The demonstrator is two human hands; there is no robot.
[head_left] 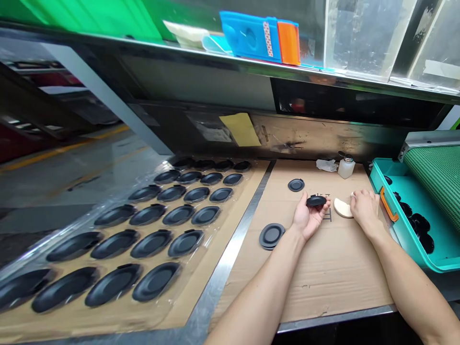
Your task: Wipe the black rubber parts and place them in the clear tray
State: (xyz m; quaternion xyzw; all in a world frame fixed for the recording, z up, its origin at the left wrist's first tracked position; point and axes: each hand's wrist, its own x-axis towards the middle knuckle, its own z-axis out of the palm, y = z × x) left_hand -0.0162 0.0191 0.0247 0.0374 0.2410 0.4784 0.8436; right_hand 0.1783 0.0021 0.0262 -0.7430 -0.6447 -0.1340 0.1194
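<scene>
My left hand (309,216) holds a black oval cap (316,201) pinched between its fingertips, palm up, above the cardboard sheet (323,268). My right hand (364,207) rests palm down on a cream-coloured pad (342,208) lying on the cardboard, fingers curled over its right edge. Another black cap (296,185) lies just beyond my left hand. A small stack of black caps (271,235) sits to the left of my left wrist.
A clear blister tray (143,230) with several black caps in rows covers the left of the bench. A teal bin (417,215) with black caps stands at right under a green conveyor belt (436,175). A small white bottle (346,167) and crumpled tissue (326,165) stand at the back.
</scene>
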